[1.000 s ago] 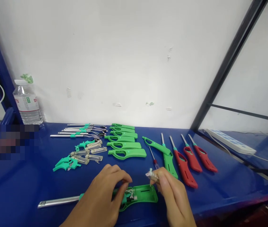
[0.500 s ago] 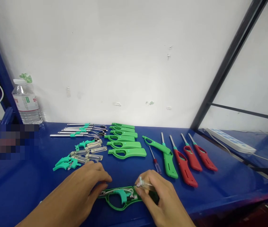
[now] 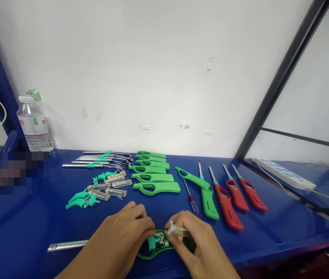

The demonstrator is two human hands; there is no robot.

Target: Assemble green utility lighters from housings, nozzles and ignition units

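Note:
In front of me lies an open green lighter shell (image 3: 145, 256), with a teal trigger (image 3: 152, 243), white wire and small black parts inside. A silver lighter tube (image 3: 67, 245) sticks out to the left, its inner end hidden behind my left arm. My left hand (image 3: 124, 232) is over the shell's left part, fingers closed together by the wire and trigger; what they pinch is hidden. My right hand (image 3: 195, 240) grips a clear fuel tank (image 3: 179, 230) between thumb and fingers, tilted just above the shell's right end.
Several green shell halves (image 3: 156, 188) lie behind my hands. Tube assemblies (image 3: 79, 166), clear tanks (image 3: 116, 192) and teal triggers (image 3: 79, 199) are to the left. A screwdriver (image 3: 192, 204), red lighters (image 3: 228, 211), a green lighter (image 3: 209, 203) and a power strip (image 3: 286, 174) are to the right.
My left hand has moved right along the shell, now covering its left part and uncovering the silver tube. My right hand still holds the fuel tank in nearly the same place.

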